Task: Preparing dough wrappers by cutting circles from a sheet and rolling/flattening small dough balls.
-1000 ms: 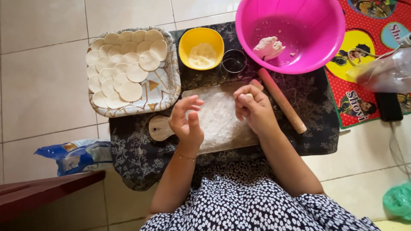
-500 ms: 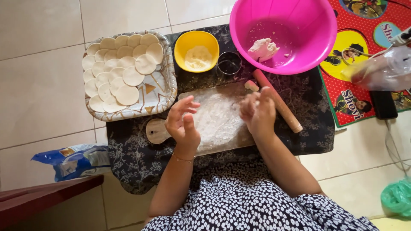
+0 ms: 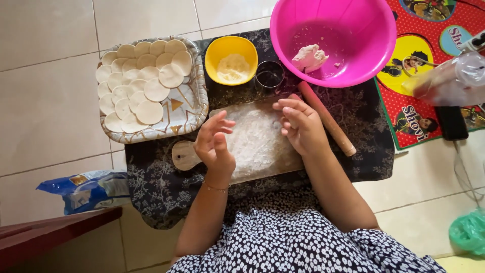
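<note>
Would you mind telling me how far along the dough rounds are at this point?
Done: many cut dough rounds lie stacked on the patterned tray. In hand: the left hand and right hand are raised over the floured wooden board, seemingly empty; the rolling pin lies beside it, untouched. Left: a lump of dough sits in the pink bowl, not yet rolled.

Floured wooden board [image 3: 257, 144] on patterned dark cloth [image 3: 151, 187] — tray of round dough discs [image 3: 192, 108] left, wooden rolling pin [image 3: 328, 121] right, pink plastic bowl [image 3: 379, 45] behind, apparently holding a dough lump [image 3: 309, 57].
</note>
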